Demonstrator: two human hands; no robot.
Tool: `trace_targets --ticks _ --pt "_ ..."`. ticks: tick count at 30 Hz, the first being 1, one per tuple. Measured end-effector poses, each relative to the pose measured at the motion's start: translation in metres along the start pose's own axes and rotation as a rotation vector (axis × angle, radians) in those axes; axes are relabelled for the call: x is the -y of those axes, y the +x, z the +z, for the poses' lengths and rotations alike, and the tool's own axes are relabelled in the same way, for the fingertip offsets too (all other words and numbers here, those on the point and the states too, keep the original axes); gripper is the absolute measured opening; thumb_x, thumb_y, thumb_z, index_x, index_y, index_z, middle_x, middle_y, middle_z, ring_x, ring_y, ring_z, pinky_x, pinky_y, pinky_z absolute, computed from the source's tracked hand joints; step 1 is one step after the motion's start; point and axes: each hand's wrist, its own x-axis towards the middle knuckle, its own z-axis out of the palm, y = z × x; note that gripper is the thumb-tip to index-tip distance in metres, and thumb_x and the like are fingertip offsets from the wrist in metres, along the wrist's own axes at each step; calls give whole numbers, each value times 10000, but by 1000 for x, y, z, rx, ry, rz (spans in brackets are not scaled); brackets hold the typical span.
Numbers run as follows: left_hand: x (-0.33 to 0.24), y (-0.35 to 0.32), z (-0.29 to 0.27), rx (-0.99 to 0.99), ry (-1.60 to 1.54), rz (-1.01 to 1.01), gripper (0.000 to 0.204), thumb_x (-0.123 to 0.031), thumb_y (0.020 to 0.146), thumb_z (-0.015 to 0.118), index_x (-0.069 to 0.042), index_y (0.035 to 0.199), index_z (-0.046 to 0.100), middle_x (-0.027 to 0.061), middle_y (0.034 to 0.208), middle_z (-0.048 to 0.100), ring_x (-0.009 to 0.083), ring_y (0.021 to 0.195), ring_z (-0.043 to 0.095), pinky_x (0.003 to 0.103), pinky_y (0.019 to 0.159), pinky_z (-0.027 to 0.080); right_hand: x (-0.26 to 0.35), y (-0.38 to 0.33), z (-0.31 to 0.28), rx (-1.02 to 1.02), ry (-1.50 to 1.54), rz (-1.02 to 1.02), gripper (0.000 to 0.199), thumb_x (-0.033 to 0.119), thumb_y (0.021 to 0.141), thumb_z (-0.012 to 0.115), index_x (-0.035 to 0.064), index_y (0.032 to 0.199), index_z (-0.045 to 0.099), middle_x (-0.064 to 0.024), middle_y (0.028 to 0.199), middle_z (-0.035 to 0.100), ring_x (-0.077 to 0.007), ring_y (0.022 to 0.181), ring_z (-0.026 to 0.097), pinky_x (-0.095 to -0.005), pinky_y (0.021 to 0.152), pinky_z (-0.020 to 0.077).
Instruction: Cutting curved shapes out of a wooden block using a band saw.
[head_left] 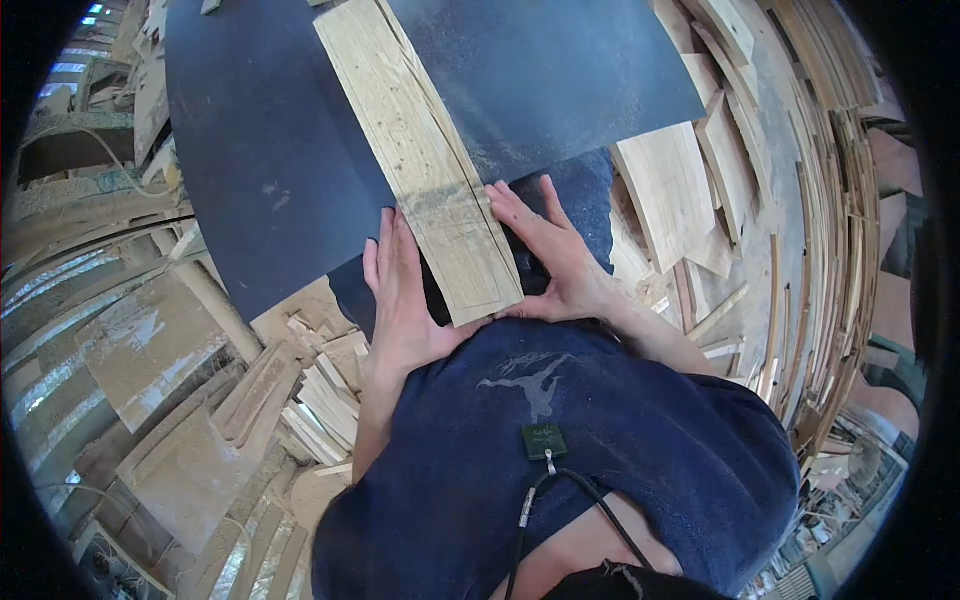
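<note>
A long pale wooden plank [405,130] with rough grain, small holes and a dark smudge lies lengthwise on a dark flat work surface [270,130]. Its near end sticks out past the surface's front edge, close to my torso. My left hand [400,300] lies along the plank's left edge, fingers pointing away and thumb at the near end. On the opposite edge, my right hand [562,265] presses its fingertips to the side, with the thumb by the near end. Between them both hands hold the plank. Its far end lies at the top of the view.
Sawn wood pieces [665,185] lie to the right, beyond the surface's edge. Long thin strips [845,250] are stacked farther right. At lower left are offcuts [325,405] and dusty boards [150,345]. A cord with a green pendant [544,441] lies on my dark blue shirt.
</note>
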Motion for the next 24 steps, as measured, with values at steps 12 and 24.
trace_targets --ticks 12,24 --pt "-4 17 -17 8 8 -16 1494 -455 639 982 126 1669 69 385 1691 261 500 1610 238 588 1157 239 0 8 -1 -15 -51 -29 1215 571 781 905 19 1679 300 -206 1724 378 -355 1612 359 -716 1305 11" --pt "4 20 -22 13 -25 14 1469 -410 589 983 86 1679 133 365 1678 320 476 1601 287 587 1187 239 4 4 11 -121 -56 -47 1150 575 800 887 2 1646 360 -220 1689 430 -357 1590 403 -696 1313 35"
